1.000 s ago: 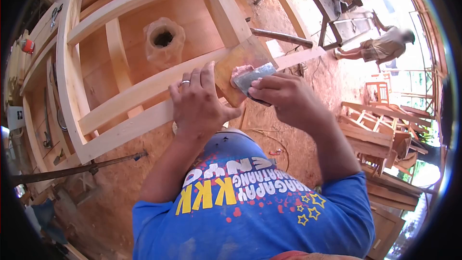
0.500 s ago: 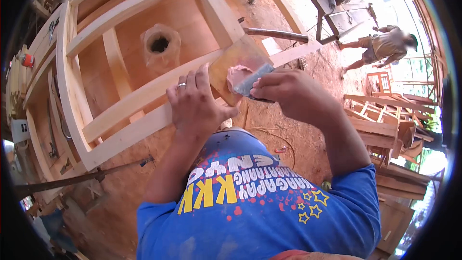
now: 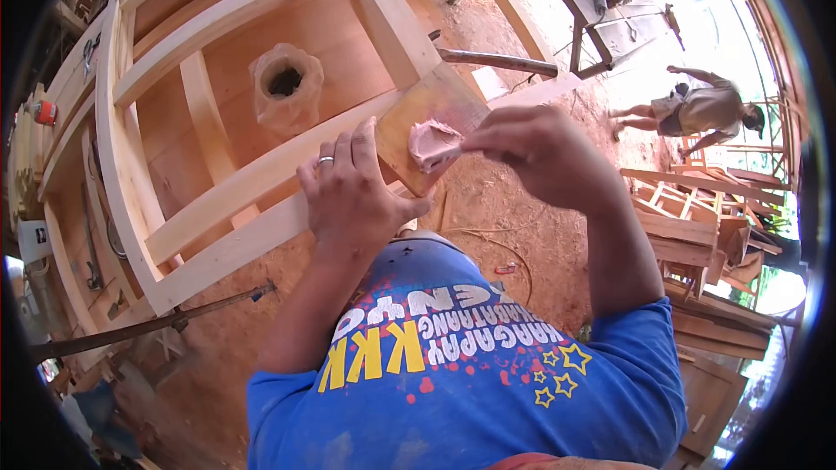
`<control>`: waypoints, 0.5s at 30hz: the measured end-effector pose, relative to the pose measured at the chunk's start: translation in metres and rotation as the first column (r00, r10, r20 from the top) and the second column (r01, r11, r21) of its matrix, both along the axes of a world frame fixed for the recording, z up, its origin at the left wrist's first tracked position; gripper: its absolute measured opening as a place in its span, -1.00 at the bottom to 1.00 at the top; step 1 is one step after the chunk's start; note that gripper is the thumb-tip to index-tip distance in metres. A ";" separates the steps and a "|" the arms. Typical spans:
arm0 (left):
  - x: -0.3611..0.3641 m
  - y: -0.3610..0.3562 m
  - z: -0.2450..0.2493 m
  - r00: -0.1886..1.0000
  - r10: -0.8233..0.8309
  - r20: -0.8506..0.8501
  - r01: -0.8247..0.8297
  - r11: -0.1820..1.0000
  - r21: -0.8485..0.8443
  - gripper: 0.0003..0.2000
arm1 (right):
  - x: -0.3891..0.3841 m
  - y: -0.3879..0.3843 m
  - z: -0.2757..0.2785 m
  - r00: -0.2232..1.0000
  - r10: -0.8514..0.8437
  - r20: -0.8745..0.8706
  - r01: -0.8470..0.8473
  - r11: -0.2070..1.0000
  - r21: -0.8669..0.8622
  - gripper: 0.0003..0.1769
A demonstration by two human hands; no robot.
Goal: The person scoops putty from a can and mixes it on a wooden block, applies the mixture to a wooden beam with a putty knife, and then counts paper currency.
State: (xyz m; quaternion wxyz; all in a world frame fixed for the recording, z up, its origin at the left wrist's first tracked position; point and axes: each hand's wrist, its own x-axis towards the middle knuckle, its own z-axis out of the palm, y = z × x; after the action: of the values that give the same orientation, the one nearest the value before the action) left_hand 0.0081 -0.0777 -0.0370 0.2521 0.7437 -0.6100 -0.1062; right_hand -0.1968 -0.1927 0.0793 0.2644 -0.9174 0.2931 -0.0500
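A square, amber-brown mixing board (image 3: pixel 402 117) rests over the corner of a pale wooden frame, with a mound of pink putty (image 3: pixel 428 141) on it. My left hand (image 3: pixel 351 181), wearing a ring, grips the board's left edge between thumb and fingers. In my right hand (image 3: pixel 535 157) is a putty knife (image 3: pixel 459 150), its blade turned nearly edge-on and touching the right side of the mound. Most of its handle is hidden by my fingers.
The wooden frame (image 3: pixel 239 187) spans the left side. A plastic bag (image 3: pixel 287 109) with a dark opening lies inside it. Another person (image 3: pixel 705 109) is at the right, above stacked timber pieces (image 3: pixel 688 231). A tool-laden bench (image 3: pixel 601 22) stands at the back.
The putty knife has turned from its broad face showing to nearly edge-on as my right hand rotated. My left hand keeps its place. The other person has shifted slightly right and down.
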 end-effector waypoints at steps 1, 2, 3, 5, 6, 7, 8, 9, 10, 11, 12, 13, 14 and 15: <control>0.000 0.000 0.000 1.000 0.002 0.007 -0.002 1.000 -0.006 0.13 | -0.001 -0.006 -0.002 0.999 -0.048 0.019 0.047 0.998 0.041 -0.74; 0.000 0.000 -0.001 1.000 0.003 0.017 -0.003 1.000 -0.011 0.13 | -0.006 -0.010 -0.006 0.975 -0.213 0.070 0.196 0.961 0.196 -0.77; 0.001 -0.001 -0.001 1.000 0.005 0.029 -0.004 1.000 -0.018 0.13 | -0.012 -0.015 -0.013 0.921 -0.377 0.096 0.324 0.879 0.350 -0.80; 0.003 -0.001 -0.002 0.999 0.005 0.047 -0.005 1.000 0.000 0.12 | -0.026 -0.030 -0.024 0.838 -0.540 0.084 0.418 0.732 0.538 -0.81; 0.002 -0.001 -0.003 0.999 -0.001 0.053 0.000 1.000 0.009 0.12 | -0.034 -0.043 -0.028 0.833 -0.549 0.074 0.413 0.704 0.577 -0.81; 0.001 -0.001 -0.004 0.999 -0.003 0.040 0.003 1.000 -0.003 0.13 | -0.039 -0.052 -0.034 0.826 -0.561 0.061 0.411 0.672 0.616 -0.81; 0.002 -0.001 -0.004 1.000 -0.004 0.026 0.005 1.000 -0.017 0.13 | -0.042 -0.057 -0.043 0.803 -0.593 0.050 0.424 0.629 0.652 -0.81; 0.002 -0.002 -0.005 1.000 -0.004 0.015 0.004 1.000 -0.029 0.14 | -0.039 -0.055 -0.045 0.789 -0.612 0.042 0.440 0.612 0.657 -0.79; 0.003 -0.002 -0.005 1.000 -0.009 0.012 0.009 0.999 -0.036 0.14 | -0.034 -0.052 -0.047 0.778 -0.628 0.034 0.453 0.597 0.662 -0.78; 0.003 -0.002 -0.005 1.000 -0.010 0.011 0.011 0.999 -0.040 0.14 | -0.028 -0.049 -0.050 0.768 -0.640 0.024 0.463 0.581 0.670 -0.76; 0.004 -0.001 -0.006 1.000 -0.008 0.012 0.009 0.999 -0.044 0.13 | -0.025 -0.045 -0.054 0.786 -0.618 0.019 0.471 0.618 0.630 -0.72; 0.004 0.000 -0.007 1.000 -0.003 0.019 0.003 0.999 -0.049 0.13 | -0.020 -0.040 -0.055 0.784 -0.620 0.021 0.476 0.623 0.620 -0.72; 0.003 0.000 -0.008 1.000 0.000 0.026 0.002 0.998 -0.055 0.13 | -0.014 -0.034 -0.054 0.780 -0.625 0.024 0.484 0.627 0.611 -0.71; 0.004 -0.002 -0.009 0.999 0.003 0.035 0.000 0.998 -0.067 0.12 | -0.009 -0.031 -0.054 0.777 -0.629 0.032 0.490 0.635 0.598 -0.70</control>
State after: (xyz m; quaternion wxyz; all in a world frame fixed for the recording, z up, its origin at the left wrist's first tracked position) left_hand 0.0117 -0.0793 -0.0457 0.2665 0.7369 -0.6170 -0.0724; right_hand -0.2061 -0.2232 0.0254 0.5241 -0.6475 0.5321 -0.1514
